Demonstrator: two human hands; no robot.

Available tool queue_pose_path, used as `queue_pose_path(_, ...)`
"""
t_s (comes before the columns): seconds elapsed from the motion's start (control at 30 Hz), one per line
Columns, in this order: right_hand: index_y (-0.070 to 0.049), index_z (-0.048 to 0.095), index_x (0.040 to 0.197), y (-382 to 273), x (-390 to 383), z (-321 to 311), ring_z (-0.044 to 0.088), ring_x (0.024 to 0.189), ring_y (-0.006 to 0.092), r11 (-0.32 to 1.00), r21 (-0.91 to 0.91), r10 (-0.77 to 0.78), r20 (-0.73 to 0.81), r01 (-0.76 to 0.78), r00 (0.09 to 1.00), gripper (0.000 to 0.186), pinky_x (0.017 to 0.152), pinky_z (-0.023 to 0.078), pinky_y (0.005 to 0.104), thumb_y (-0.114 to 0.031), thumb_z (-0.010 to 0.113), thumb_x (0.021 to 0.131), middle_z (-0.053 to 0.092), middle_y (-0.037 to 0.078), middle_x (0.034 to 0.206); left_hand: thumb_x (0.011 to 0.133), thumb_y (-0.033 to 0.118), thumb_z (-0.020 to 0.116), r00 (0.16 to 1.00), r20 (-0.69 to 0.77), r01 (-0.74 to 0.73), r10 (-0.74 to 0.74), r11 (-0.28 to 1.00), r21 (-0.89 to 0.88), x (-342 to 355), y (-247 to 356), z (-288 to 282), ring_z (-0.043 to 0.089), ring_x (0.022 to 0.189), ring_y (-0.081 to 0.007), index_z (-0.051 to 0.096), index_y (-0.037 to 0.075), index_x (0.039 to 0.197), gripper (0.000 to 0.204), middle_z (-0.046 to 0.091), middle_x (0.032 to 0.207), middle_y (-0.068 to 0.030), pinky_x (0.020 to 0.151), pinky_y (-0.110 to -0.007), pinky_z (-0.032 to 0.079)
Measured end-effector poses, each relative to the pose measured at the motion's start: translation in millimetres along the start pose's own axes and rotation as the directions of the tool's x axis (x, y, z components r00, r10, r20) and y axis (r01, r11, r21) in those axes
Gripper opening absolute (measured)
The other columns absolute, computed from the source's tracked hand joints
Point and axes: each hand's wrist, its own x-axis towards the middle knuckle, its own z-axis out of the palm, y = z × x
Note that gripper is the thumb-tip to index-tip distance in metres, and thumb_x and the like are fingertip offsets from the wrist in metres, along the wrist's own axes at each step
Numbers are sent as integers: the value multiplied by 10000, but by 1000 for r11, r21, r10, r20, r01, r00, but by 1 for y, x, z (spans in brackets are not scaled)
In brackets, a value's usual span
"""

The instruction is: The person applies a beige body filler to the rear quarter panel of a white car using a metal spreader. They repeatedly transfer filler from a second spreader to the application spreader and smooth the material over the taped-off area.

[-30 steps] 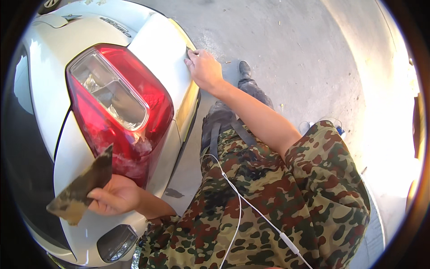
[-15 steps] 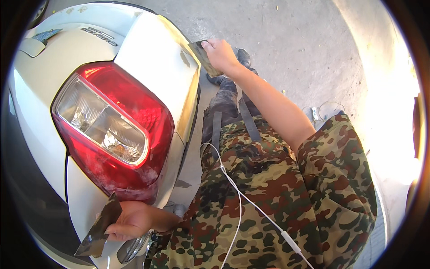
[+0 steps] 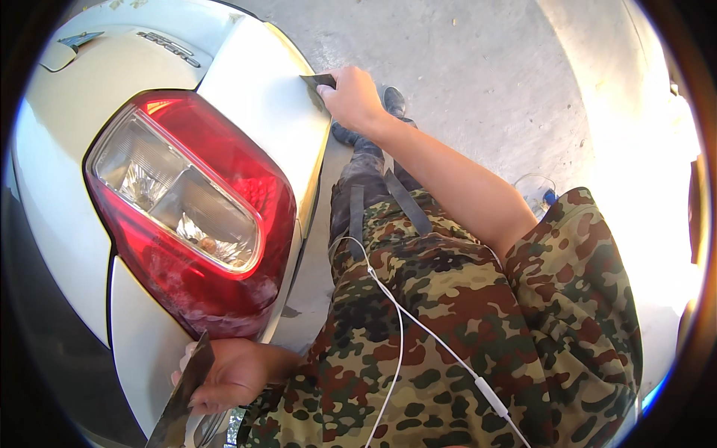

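1. Lamp [image 3: 231,145], left of centre: red housing with a clear window, silvery reflectors inside.
2. Right hand [image 3: 354,98], upper centre: fingers closed around a small dark blade [image 3: 321,79], which lies at the right edge of the white panel [image 3: 250,67]; contact cannot be told. The forearm slants up and leftward from the camouflage sleeve [image 3: 575,299].
3. Left hand [image 3: 235,373], lower left: thumb and fingers grip a larger dark plate [image 3: 184,396], tilted, its lower end near the bottom edge of the frame. The forearm points left, below the lamp.
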Motion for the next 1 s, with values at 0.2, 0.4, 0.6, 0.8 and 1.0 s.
queue_pose_path(0.2,-67,793,1167,-13,-32,14,728,956,382,983,-38,-182,-83,180,980,285,856,577,444,-123,645,929,759,212,1039,1093,92,509,972,236,45,22,961,-273,4,-7,-14,642,1246,-379,527,-97,1391,354,601,1420,-259,1119,-527,496)
queue_pose_path(0.4,-69,806,1094,-20,-75,41,688,893,386,943,-111,-329,-153,314,932,253,799,557,491,-73,637,905,695,165,951,1090,77,511,970,235,12,55,962,-274,2,-11,-15,632,1258,-370,520,-97,1407,362,602,1421,-255,1144,-517,470)
queue_pose_path(0.6,-3,769,1155,-7,-57,3,716,970,391,976,28,-211,-125,216,969,256,847,562,423,-98,632,961,743,209,1044,1109,196,513,999,19,-26,26,999,29,-4,-6,1,573,825,-242,569,-62,1246,297,605,1109,-171,700,-377,454)
queue_pose_path(0.8,26,762,1136,18,31,-8,686,722,208,962,196,182,54,-189,982,299,729,555,408,-219,658,999,740,160,829,1088,161,518,993,80,-80,83,996,-47,2,-11,-6,689,1003,-309,612,-42,1245,274,670,1210,-208,913,-452,558)
queue_pose_path(1.0,-15,776,1170,17,50,18,725,766,272,991,121,42,105,-55,994,292,752,562,407,-204,662,978,768,183,898,1070,153,543,989,75,-132,131,991,5,5,-17,-9,707,1104,-307,672,32,1229,238,719,1227,-183,1040,-486,536)
